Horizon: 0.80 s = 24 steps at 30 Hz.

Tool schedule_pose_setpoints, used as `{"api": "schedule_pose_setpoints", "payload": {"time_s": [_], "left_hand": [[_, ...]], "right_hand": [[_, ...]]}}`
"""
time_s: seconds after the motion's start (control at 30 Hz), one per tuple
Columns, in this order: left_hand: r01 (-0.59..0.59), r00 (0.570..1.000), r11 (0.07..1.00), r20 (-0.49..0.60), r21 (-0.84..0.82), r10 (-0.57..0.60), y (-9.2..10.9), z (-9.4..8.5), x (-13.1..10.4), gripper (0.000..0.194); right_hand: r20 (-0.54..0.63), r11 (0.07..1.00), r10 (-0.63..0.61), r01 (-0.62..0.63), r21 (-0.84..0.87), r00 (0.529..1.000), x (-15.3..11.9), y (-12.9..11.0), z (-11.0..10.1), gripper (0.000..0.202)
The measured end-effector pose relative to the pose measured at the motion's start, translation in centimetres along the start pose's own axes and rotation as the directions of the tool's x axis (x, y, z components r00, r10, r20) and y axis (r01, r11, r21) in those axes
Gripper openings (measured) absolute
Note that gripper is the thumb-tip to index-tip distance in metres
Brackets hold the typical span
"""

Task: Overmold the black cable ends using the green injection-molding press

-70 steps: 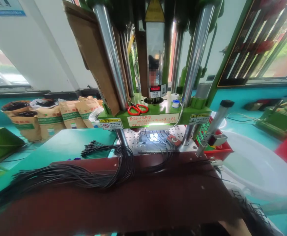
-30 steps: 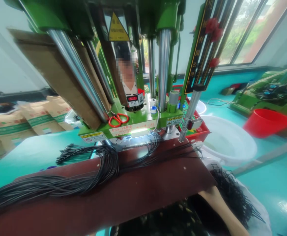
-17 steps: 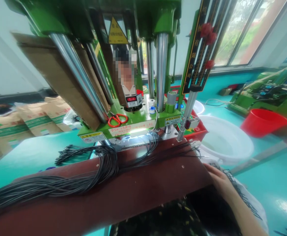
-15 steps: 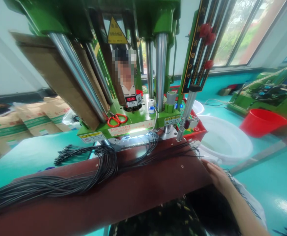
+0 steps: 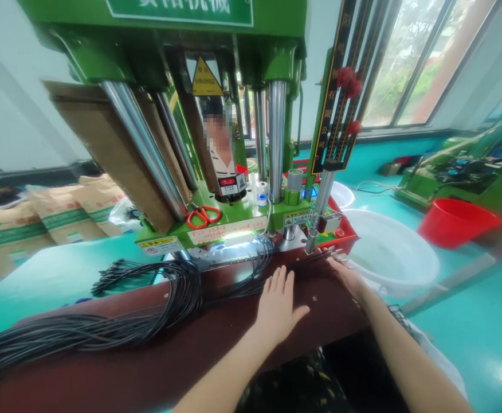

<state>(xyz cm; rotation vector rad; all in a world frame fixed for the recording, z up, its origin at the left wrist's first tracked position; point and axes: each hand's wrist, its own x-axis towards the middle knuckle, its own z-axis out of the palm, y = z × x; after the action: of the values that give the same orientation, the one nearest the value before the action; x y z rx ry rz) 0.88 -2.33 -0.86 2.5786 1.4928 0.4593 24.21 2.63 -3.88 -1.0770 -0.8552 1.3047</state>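
Observation:
My left hand (image 5: 279,307) is over the dark red board (image 5: 229,338), palm down with its fingers spread, its fingertips at the black cables (image 5: 246,287) that run across the board. My right hand (image 5: 349,279) is at the board's right end, beside the cable ends (image 5: 326,253); its fingertips are too small and blurred to tell whether they hold anything. A thick bundle of black cables (image 5: 105,332) lies along the left half of the board and loops up near the green machine (image 5: 238,215).
Red-handled scissors (image 5: 203,217) lie on the machine's green plate. Steel columns (image 5: 277,137) rise behind the board. At the right stand a white tub (image 5: 388,249) and a red bucket (image 5: 453,221). Paper sacks (image 5: 53,215) are at the left. A person (image 5: 220,155) shows behind the machine.
My left hand has come into view over the middle of the board. My right hand has moved up and left, to the cable ends. The view has tilted slightly upward.

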Motion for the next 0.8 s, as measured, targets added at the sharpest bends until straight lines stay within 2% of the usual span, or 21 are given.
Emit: {"api": "schedule_pose_setpoints", "payload": {"time_s": [0.07, 0.17, 0.27, 0.33, 0.4, 0.47, 0.5, 0.57, 0.6, 0.67, 0.73, 0.8], "left_hand": [[0.033, 0.999, 0.999, -0.037, 0.025, -0.032, 0.1, 0.8, 0.6, 0.073], [0.039, 0.997, 0.999, -0.072, 0.007, -0.038, 0.3, 0.9, 0.7, 0.066], [0.017, 0.999, 0.997, -0.050, -0.073, -0.020, 1.0, -0.2, -0.4, 0.051], [0.002, 1.000, 0.986, -0.006, -0.167, -0.003, 1.5, -1.8, -2.2, 0.040], [-0.013, 0.995, 0.951, 0.093, -0.308, 0.044, 1.4, -3.8, -4.6, 0.031], [0.002, 0.953, 0.867, 0.262, -0.499, 0.149, 0.8, -5.8, -7.0, 0.023], [0.040, 0.918, 0.805, 0.339, -0.592, 0.204, 0.4, -6.5, -8.0, 0.020], [0.192, 0.852, 0.607, 0.438, -0.771, 0.287, -0.2, -7.0, -9.3, 0.016], [0.269, 0.837, 0.500, 0.457, -0.823, 0.301, -0.2, -6.8, -9.7, 0.017], [0.399, 0.854, 0.237, 0.453, -0.886, 0.255, 0.5, -5.5, -9.8, 0.030], [0.448, 0.892, -0.086, 0.440, -0.890, 0.100, 1.8, -3.8, -9.4, 0.044], [0.412, 0.885, -0.381, 0.463, -0.828, -0.052, 3.1, -2.2, -8.9, 0.043]], "right_hand": [[0.004, 0.999, -0.026, 0.026, 0.024, 1.000, -0.1, -0.5, 0.1, 0.025], [-0.001, 0.997, -0.077, 0.077, 0.019, 0.997, -0.7, -1.8, 0.5, 0.021], [-0.019, 0.994, -0.103, 0.102, -0.034, 0.995, -2.2, -3.6, 0.9, 0.015], [0.009, 0.989, -0.116, 0.116, -0.092, 0.993, -3.7, -4.8, 1.3, 0.012], [0.154, 0.977, -0.093, 0.120, -0.175, 0.984, -5.7, -5.6, 2.4, 0.014], [0.370, 0.960, 0.003, 0.101, -0.262, 0.929, -7.9, -5.8, 4.2, 0.015], [0.467, 0.955, 0.070, 0.076, -0.287, 0.882, -8.9, -5.6, 5.3, 0.015], [0.605, 0.965, 0.177, -0.015, -0.263, 0.776, -10.8, -4.6, 7.7, 0.014], [0.653, 0.968, 0.219, -0.078, -0.238, 0.725, -11.5, -3.8, 8.8, 0.016], [0.694, 0.950, 0.311, -0.214, -0.225, 0.650, -12.4, -2.2, 10.6, 0.031], [0.661, 0.911, 0.409, -0.318, -0.261, 0.629, -12.6, -0.7, 11.7, 0.038], [0.619, 0.905, 0.419, -0.355, -0.233, 0.664, -11.8, 0.0, 12.0, 0.038]]}}
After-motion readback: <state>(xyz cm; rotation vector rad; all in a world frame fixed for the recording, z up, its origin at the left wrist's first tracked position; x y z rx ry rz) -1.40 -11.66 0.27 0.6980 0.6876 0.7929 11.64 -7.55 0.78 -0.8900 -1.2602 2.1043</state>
